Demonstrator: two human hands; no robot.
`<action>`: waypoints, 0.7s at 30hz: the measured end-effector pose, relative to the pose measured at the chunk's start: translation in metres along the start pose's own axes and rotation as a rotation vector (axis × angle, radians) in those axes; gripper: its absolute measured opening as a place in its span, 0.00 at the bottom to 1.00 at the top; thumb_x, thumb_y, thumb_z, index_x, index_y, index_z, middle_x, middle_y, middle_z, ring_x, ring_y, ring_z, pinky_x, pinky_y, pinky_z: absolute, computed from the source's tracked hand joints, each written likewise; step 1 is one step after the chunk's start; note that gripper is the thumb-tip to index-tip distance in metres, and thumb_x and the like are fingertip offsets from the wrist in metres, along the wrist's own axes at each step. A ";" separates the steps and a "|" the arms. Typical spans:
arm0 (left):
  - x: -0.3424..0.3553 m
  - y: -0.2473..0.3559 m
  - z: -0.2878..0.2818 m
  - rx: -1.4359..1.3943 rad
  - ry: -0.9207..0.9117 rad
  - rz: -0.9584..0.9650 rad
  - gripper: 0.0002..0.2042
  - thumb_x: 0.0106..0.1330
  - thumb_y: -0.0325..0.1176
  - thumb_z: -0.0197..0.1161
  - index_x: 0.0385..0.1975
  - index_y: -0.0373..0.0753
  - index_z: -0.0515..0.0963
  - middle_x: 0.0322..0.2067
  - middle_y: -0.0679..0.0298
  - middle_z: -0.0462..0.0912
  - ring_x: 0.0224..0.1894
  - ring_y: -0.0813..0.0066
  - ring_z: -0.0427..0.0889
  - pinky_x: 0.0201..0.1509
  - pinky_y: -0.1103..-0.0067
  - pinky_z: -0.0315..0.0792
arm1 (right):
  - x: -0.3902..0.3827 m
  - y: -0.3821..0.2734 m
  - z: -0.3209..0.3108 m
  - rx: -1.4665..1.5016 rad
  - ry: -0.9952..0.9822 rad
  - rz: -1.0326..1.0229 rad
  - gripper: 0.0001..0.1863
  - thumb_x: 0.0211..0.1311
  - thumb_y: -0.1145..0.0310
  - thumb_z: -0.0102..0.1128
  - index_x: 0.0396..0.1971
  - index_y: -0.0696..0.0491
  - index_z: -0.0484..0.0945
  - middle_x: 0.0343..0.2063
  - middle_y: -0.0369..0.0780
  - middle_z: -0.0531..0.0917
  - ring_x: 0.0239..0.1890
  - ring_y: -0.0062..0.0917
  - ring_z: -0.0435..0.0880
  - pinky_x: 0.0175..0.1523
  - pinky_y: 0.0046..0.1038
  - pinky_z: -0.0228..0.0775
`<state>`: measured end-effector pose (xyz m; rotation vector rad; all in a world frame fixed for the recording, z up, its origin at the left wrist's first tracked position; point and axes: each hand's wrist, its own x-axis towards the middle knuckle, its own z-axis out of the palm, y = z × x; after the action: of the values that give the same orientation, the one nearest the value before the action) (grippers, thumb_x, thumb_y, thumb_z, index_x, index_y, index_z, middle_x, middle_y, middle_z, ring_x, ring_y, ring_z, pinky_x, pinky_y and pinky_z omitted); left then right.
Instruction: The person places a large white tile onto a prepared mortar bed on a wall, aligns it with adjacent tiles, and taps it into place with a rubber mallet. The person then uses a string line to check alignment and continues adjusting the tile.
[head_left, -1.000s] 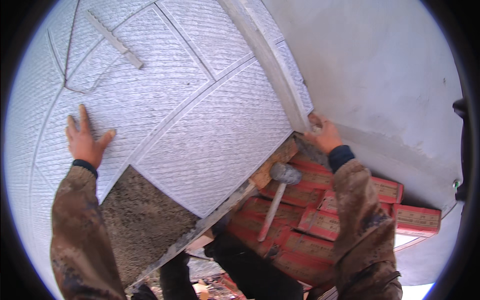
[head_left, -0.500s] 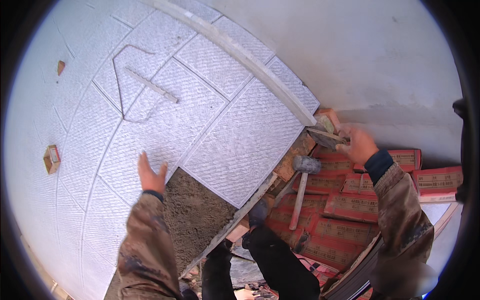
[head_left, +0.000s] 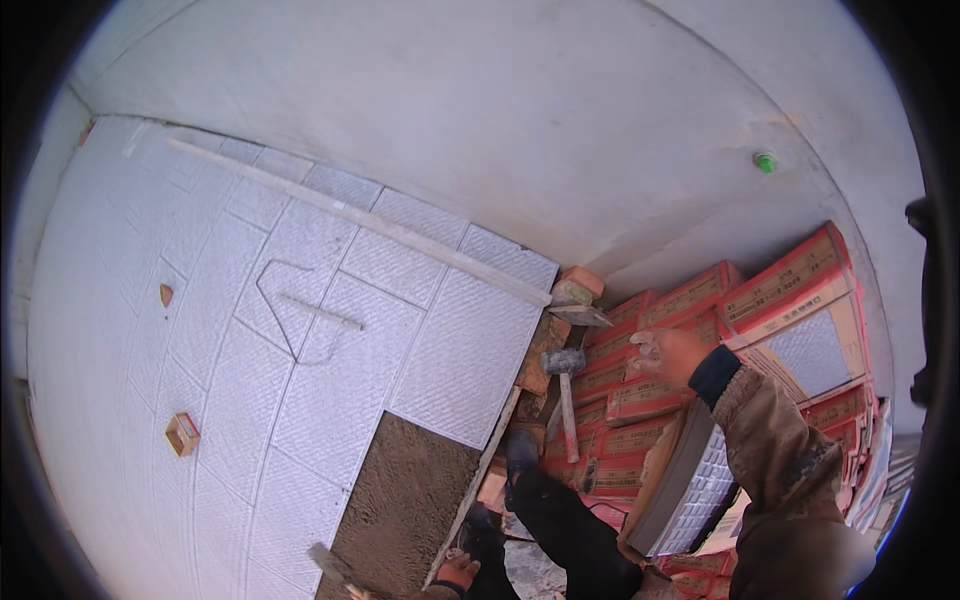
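Note:
My right hand (head_left: 670, 357) is over the red-and-tan cartons (head_left: 650, 398), fingers loosely bent and nothing visible between them. Left of it, a rubber mallet (head_left: 567, 400) with a dark head and pale handle lies on the cartons. My left hand (head_left: 459, 570) is low in view beside the wet mortar bed (head_left: 400, 490), partly cut off; its fingers look open and hold nothing visible. A trowel-like tool (head_left: 328, 562) shows at the lower edge of the mortar. Below my right hand, grey textured tiles (head_left: 690, 495) stand on edge near my forearm.
Laid pale tiles (head_left: 465, 350) cover the left. On them are a long straightedge (head_left: 370, 222), a bent wire (head_left: 262, 285), a grey rod (head_left: 320, 312) and a small box (head_left: 183, 434). A flat dark piece (head_left: 580, 315) rests by bricks (head_left: 580, 284) near the wall (head_left: 480, 110).
The view has swung toward the wall and cartons. My right hand has left the flat piece by the bricks. My left hand has moved from above the tiles to low beside the mortar.

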<state>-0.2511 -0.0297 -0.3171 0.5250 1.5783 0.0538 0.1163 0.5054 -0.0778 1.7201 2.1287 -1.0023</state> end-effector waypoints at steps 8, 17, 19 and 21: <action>-0.066 -0.055 -0.088 0.932 -0.020 0.235 0.25 0.70 0.48 0.51 0.65 0.50 0.69 0.59 0.57 0.76 0.65 0.52 0.69 0.64 0.54 0.67 | -0.126 0.012 -0.019 -0.075 0.241 -0.047 0.23 0.58 0.58 0.65 0.51 0.55 0.79 0.40 0.49 0.83 0.44 0.44 0.83 0.51 0.40 0.75; -0.110 -0.024 -0.153 0.831 -0.069 0.013 0.41 0.52 0.61 0.64 0.66 0.48 0.67 0.67 0.61 0.69 0.68 0.62 0.68 0.64 0.63 0.70 | -0.207 0.037 0.031 0.008 0.727 0.084 0.28 0.55 0.63 0.66 0.57 0.53 0.74 0.54 0.47 0.76 0.59 0.44 0.72 0.66 0.43 0.60; -0.115 0.000 -0.144 0.354 0.006 -0.095 0.35 0.56 0.55 0.63 0.65 0.47 0.69 0.66 0.61 0.70 0.67 0.62 0.69 0.64 0.63 0.70 | -0.204 0.043 0.036 0.026 0.732 0.091 0.29 0.55 0.64 0.65 0.58 0.53 0.72 0.54 0.47 0.75 0.59 0.45 0.71 0.67 0.44 0.60; -0.121 0.019 -0.128 0.099 0.058 -0.040 0.30 0.61 0.49 0.62 0.63 0.46 0.72 0.65 0.60 0.71 0.65 0.61 0.71 0.63 0.63 0.71 | -0.202 0.045 0.043 0.032 0.758 0.094 0.29 0.55 0.65 0.65 0.58 0.53 0.71 0.55 0.47 0.74 0.60 0.45 0.70 0.67 0.44 0.59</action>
<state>-0.3696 -0.0205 -0.1854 0.5732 1.6537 -0.0406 0.2063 0.3258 -0.0118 2.4691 2.3904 -0.3718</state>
